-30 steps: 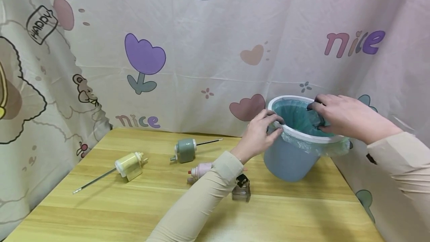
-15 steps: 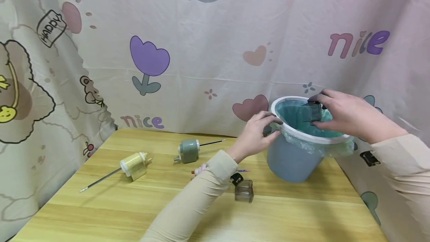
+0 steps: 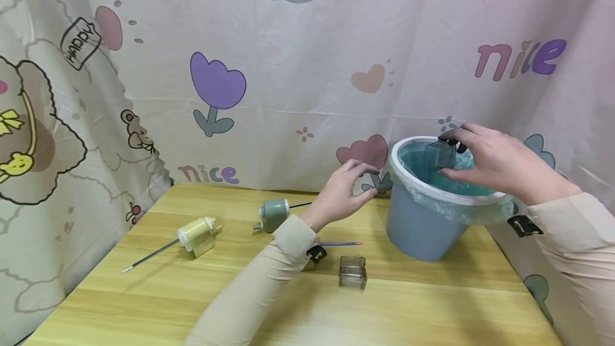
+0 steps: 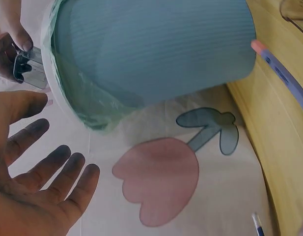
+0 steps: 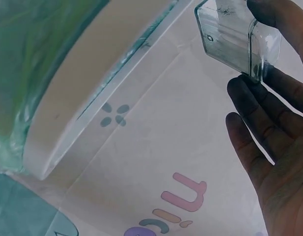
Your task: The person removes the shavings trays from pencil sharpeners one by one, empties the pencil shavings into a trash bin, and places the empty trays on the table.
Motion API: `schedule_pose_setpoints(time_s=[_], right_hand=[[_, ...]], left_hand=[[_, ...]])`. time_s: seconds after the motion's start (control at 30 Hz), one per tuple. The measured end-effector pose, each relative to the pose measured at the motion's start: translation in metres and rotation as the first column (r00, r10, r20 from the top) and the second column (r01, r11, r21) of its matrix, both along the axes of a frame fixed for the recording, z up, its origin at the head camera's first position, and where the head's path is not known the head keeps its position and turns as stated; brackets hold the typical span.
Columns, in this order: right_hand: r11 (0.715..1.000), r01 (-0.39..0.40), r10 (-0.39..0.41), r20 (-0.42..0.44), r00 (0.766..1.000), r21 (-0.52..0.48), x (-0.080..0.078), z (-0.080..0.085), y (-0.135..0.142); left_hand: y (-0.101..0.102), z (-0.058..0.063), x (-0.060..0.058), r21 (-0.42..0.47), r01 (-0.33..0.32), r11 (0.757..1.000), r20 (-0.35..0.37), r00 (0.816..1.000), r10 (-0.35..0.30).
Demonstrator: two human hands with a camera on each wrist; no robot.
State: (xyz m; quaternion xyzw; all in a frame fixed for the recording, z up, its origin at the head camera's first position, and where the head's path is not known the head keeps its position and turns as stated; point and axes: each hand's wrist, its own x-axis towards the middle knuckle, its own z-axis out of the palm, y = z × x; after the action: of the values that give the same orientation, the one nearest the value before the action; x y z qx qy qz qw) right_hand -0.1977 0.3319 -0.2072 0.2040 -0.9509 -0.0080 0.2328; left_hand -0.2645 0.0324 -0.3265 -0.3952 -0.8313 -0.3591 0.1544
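Observation:
My right hand (image 3: 502, 164) pinches a clear plastic shavings box (image 3: 441, 155) between thumb and fingers, over the opening of the grey-blue trash bin (image 3: 423, 234). In the right wrist view, grey smudges show on the walls of the box (image 5: 225, 37). Dark smudges also cover the fingertips (image 5: 243, 93). My left hand (image 3: 338, 194) hovers left of the bin, off its rim, with fingers apart and relaxed and nothing held. A second, smoky-brown shavings box (image 3: 353, 272) lies on the table in front of the bin.
A green pencil sharpener (image 3: 274, 215) and a yellow pencil sharpener (image 3: 197, 235) lie on the wooden table (image 3: 144, 303), each with a pencil sticking out. A purple pencil (image 3: 342, 243) shows beyond my left sleeve. A printed curtain (image 3: 298, 57) hangs behind. Green liner (image 3: 480, 211) folds over the bin's rim.
My left hand has let go of the bin's rim and moved left. My right hand has raised the shavings box from inside the bin to around rim height.

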Motion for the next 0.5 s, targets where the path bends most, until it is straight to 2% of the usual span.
schedule_pose_setpoints(time_s=[0.2, 0.37, 0.5], right_hand=[[0.997, -0.047, 0.046, -0.028, 0.999, -0.067, 0.002, 0.000, -0.006], [0.986, -0.095, 0.090, -0.044, 0.995, -0.135, 0.002, -0.003, -0.008], [0.979, -0.140, 0.129, -0.081, 0.988, -0.151, 0.001, -0.006, -0.009]], left_hand=[[-0.016, -0.004, -0.001, 0.060, 0.007, 0.998, -0.002, 1.000, -0.007], [-0.029, -0.009, -0.001, 0.057, -0.021, 0.998, 0.009, 1.000, 0.021], [-0.040, -0.012, -0.002, 0.064, -0.031, 0.997, 0.019, 0.999, 0.029]])
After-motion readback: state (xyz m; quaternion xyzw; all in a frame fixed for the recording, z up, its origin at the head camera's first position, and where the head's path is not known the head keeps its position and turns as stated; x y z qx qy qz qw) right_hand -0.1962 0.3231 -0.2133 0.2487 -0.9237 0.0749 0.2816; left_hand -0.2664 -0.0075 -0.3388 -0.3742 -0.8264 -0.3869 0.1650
